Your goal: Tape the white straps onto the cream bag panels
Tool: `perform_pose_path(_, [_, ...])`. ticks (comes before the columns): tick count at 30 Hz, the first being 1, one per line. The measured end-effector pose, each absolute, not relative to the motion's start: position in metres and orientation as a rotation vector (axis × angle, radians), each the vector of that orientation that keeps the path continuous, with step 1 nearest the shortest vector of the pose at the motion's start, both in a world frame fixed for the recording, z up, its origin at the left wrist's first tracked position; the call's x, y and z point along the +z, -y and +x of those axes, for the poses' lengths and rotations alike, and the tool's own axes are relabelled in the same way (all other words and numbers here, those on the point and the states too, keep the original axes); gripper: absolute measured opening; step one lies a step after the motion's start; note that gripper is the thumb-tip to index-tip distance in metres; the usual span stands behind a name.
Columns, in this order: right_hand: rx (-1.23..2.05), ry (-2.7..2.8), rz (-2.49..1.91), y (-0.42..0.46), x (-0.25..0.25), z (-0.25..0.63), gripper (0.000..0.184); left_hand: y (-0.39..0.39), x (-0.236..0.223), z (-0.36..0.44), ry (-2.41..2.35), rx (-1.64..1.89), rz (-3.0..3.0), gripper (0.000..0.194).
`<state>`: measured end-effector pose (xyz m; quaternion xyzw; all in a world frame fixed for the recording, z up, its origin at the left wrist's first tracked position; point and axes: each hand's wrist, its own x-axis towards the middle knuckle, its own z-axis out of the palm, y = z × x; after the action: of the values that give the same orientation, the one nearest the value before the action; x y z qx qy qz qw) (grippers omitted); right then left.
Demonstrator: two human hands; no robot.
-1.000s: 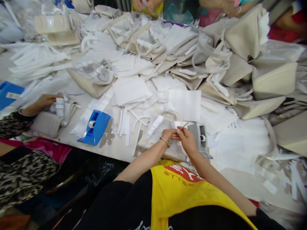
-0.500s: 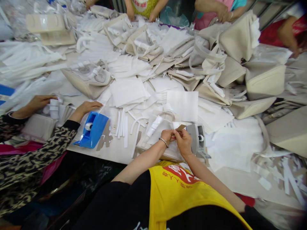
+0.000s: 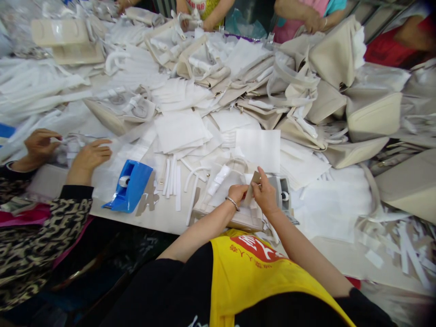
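My left hand (image 3: pixel 238 193) and my right hand (image 3: pixel 265 193) meet over the table's near edge, both pinched on a small tan card piece (image 3: pixel 254 180) held up between them. A metal bracelet circles my left wrist. Under my hands lies a cream handbag (image 3: pixel 225 213) with a white wrapped handle (image 3: pixel 220 178). A grey tape dispenser (image 3: pixel 282 193) stands just right of my right hand.
A blue tape dispenser (image 3: pixel 129 186) sits to the left. A person in a leopard-print sleeve has two hands (image 3: pixel 86 156) on white wrapping there. Cream handbags (image 3: pixel 373 116) and white sheets (image 3: pixel 259 147) pile across the table; other people's arms show at the far edge.
The tan piece turned from edge-on to upright between my fingers. The neighbour's second hand came in, reached the blue dispenser, then drew back to the wrapping.
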<state>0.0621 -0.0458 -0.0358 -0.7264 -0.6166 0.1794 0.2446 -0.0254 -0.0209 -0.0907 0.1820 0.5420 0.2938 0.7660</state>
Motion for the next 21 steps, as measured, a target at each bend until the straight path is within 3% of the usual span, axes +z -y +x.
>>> perform_pose_path(4, [0.551,1.641,-2.009,0.041,-0.037,0.065,0.064,0.02,-0.092,-0.024,-1.217,0.661,0.395,0.019])
perform_pose_path(13, [0.697,1.641,-1.961,0.038,-0.049,0.079,0.057,0.019,-0.092,-0.024,-1.229,0.658,0.434,0.016])
perform_pose_path(21, [0.275,1.813,-1.976,0.044,-0.059,0.074,0.038,0.018,-0.095,-0.024,-1.261,0.667,0.467,0.016])
